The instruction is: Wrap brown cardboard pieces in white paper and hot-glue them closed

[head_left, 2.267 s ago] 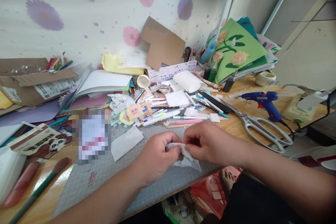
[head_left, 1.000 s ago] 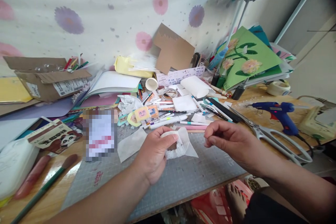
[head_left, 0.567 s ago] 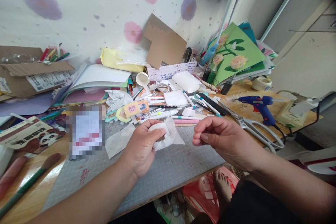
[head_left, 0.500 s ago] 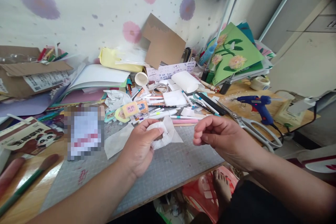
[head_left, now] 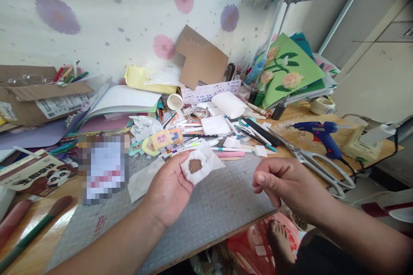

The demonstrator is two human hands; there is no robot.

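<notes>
Cluttered craft desk, grey cutting mat [head_left: 219,206] in front of me.
My left hand [head_left: 169,189] pinches a white tissue piece [head_left: 196,166]; my right hand [head_left: 287,182] at 3 o'clock, loosely curled, holds nothing.

- The cutting mat [head_left: 213,206] lies on the tabletop [head_left: 48,245] at its near edge.
- The left hand [head_left: 169,189] is over the mat, with a paper ring [head_left: 195,166] on its fingers [head_left: 183,161].
- The right hand [head_left: 284,182] is to the right of the ring, apart from it.
- A heap of pens [head_left: 206,137] lies behind the mat.
- The scissors [head_left: 318,163] lie right of the right hand, the glue gun [head_left: 322,133] just behind them.
- A cardboard box [head_left: 38,99] stands at the far left.
- A paintbrush [head_left: 35,232] lies at the near left, left of the mat.
</notes>
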